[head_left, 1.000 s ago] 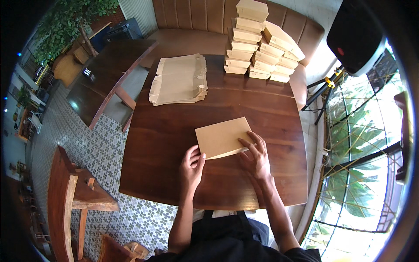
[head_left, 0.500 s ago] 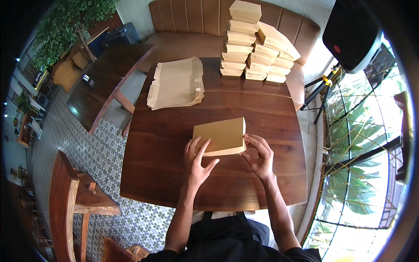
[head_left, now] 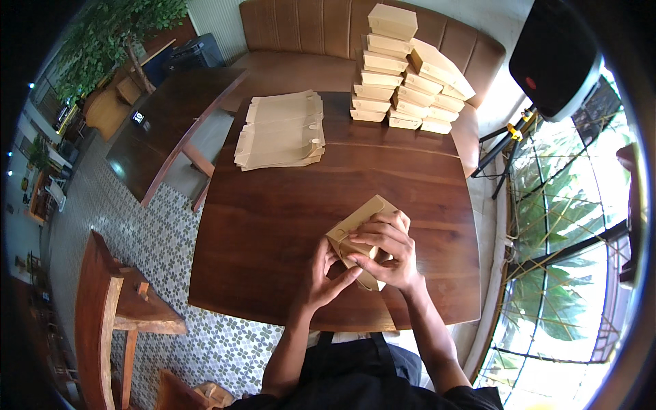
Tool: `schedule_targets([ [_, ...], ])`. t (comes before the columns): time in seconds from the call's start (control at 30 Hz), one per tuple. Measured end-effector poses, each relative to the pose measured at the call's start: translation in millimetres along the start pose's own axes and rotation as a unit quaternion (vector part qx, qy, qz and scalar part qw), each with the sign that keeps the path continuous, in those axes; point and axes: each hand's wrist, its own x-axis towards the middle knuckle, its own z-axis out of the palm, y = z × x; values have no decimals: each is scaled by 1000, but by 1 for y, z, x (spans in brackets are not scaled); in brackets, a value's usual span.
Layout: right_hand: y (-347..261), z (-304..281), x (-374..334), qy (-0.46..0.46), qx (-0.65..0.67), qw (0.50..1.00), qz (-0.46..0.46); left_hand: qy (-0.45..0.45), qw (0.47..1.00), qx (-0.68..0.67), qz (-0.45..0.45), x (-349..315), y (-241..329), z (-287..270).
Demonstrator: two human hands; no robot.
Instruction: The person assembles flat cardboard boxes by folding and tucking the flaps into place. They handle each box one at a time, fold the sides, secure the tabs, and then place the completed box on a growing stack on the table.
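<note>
Wooden table (head_left: 273,225): both hands grip cardboard box (head_left: 355,229) near front edge.

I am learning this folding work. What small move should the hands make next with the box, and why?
Probably press the open end flap shut. The cardboard box is raised into shape on the table, the right hand grips it from above, and the left hand has its fingertips at the near end.

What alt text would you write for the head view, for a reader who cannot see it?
Both hands, left hand and right hand, hold a partly folded tan cardboard box over a dark wooden table. Farther off lie flat box blanks and stacked folded boxes.
</note>
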Motion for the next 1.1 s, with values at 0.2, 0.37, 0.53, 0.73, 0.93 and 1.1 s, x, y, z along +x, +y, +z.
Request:
schedule_targets([
  [0.2,-2,4,-10,55,15,998,-30,-6,999,-47,-6,4,28,-1],
  [0.37,-5,9,-13,75,-8,996,-43,14,999,-46,-8,6,37,3],
  [0.53,-4,8,-13,62,-12,996,-61,31,998,-47,-19,2,37,5],
  [0.73,0,10,-11,101,11,992,-73,61,998,-20,-17,1,38,6],
  [0.93,0,10,-11,89,-1,994,-71,65,998,-25,-5,0,34,6],
  [1.1,-2,12,-8,84,-17,995,-59,68,997,-30,-7,0,33,5],
])
